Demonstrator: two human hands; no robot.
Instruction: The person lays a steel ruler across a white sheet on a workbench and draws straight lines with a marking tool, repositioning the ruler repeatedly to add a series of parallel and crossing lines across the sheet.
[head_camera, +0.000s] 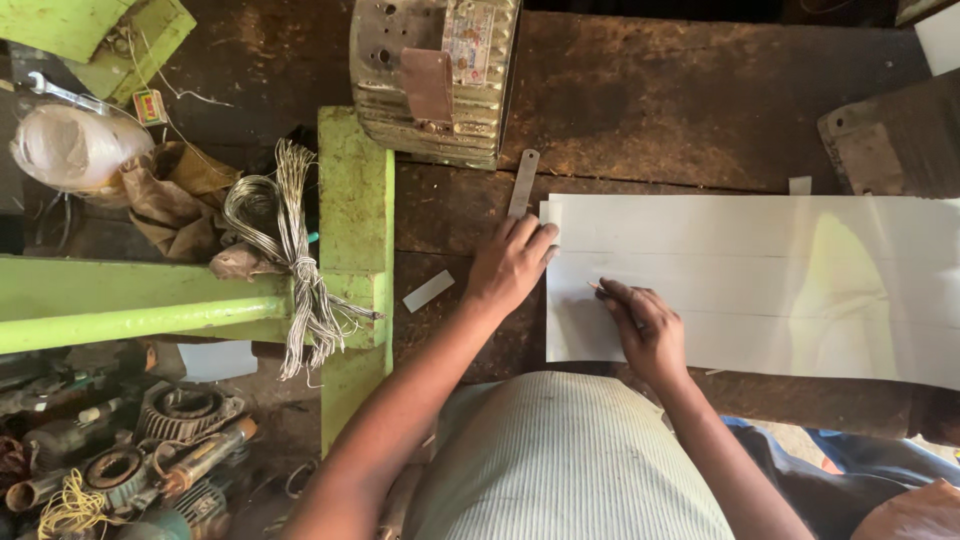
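Sheet (760, 285) lay on the bench (650, 110); left hand (512, 262) pressed its corner, fingers together, while right hand (648, 325) pinched a pencil (596, 287), marking; steady pressure seemed needed.

I see a white sheet (760, 285) that looks like smooth, matt paper or thin card, lying on a dark, rough, stained wooden surface (640, 110). At its far left corner a steel ruler (523, 183) has a dull brushed sheen. Far off stands a ribbed metal casing (435, 75), worn and tarnished. To the left, chipped green-painted framing (352, 230) carries a bundle of bare, shiny wire (300, 260).
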